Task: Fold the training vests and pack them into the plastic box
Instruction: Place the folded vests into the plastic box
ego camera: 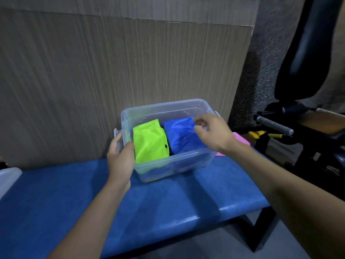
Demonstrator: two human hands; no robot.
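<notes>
A clear plastic box (186, 161) stands on a blue padded bench (74, 193). Inside it a folded lime-green vest (149, 143) lies on the left and a folded blue vest (182, 136) on the right, side by side. My left hand (120, 157) grips the box's left rim and handle, thumb inside against the green vest. My right hand (212, 131) hovers over the right end of the box, fingers curled and apart, fingertips at the blue vest's far corner; I cannot tell if they pinch the cloth.
A pink item (240, 139) lies on the bench behind the box's right end. A white lid-like object (8, 178) sits at the bench's left edge. Black gym equipment with a grey handle (274, 126) stands to the right. A wood-grain panel backs the bench.
</notes>
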